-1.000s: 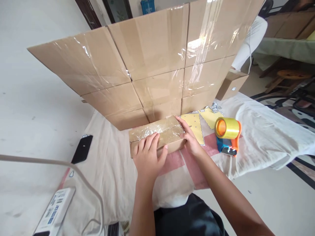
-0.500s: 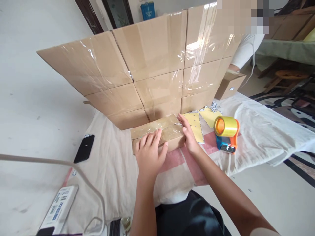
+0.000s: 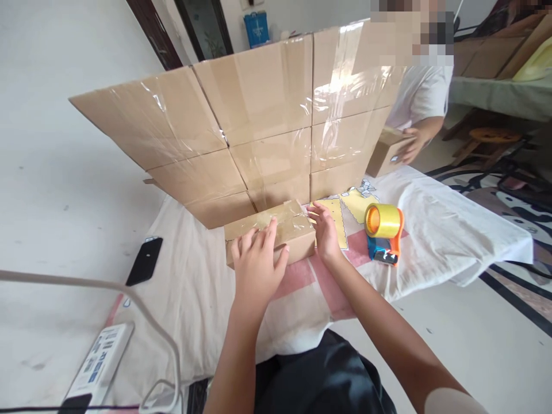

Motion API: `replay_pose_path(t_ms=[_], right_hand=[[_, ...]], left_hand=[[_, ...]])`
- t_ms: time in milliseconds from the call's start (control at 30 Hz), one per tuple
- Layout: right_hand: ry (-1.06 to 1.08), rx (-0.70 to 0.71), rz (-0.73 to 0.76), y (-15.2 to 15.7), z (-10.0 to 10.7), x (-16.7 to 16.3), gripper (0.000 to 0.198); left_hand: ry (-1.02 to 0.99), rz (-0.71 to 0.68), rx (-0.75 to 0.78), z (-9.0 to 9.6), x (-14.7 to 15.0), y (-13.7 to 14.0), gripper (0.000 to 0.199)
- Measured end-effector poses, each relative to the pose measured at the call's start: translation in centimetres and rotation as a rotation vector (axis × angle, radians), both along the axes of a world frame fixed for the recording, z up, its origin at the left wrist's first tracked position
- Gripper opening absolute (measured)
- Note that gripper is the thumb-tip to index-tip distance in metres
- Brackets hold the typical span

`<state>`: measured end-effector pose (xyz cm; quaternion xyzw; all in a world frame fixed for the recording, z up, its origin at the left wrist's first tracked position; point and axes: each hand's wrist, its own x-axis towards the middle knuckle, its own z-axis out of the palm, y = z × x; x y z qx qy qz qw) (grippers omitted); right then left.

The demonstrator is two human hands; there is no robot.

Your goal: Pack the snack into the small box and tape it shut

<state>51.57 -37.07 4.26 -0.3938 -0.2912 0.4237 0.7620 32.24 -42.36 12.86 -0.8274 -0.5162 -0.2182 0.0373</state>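
Note:
A small cardboard box (image 3: 297,244) with clear tape over its top lies on the cloth-covered table, in front of a stack of taped boxes. My left hand (image 3: 259,259) rests on its top and near side, fingers spread. Beside the box's right end is my right hand (image 3: 325,230), its fingers apart and partly curled near a loose bit of tape; whether it touches the box I cannot tell. To the right sits a tape dispenser (image 3: 383,233) with a yellow roll and an orange and blue body.
The stack of cardboard boxes (image 3: 267,83) rises at the table's back. Behind it at the right, a person's hand (image 3: 409,146) holds another box (image 3: 382,152). At the left are a black phone (image 3: 145,261), a white power strip (image 3: 97,362) and a grey cable (image 3: 159,325).
My right hand has opened and come slightly off the box's right end. The left hand stays on the box. The other person's hand now shows on the far box. The view has shifted a little.

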Motion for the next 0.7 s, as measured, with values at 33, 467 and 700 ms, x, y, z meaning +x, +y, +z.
replay_pose_path(t_ms=[33, 467, 700], right_hand=[[0.025, -0.007, 0.002, 0.1, 0.0, 0.1, 0.05], [-0.414, -0.023, -0.251, -1.8, 1.1, 1.3, 0.049], [-1.297, 0.011, -0.889, -13.3, 1.7, 10.1, 0.048]], left_hand=[[0.017, -0.007, -0.011, 0.1, -0.1, -0.1, 0.059], [0.056, -0.077, -0.03, -0.1, -0.3, -0.9, 0.063], [0.029, -0.071, -0.008, -0.3, -0.1, -1.3, 0.064]])
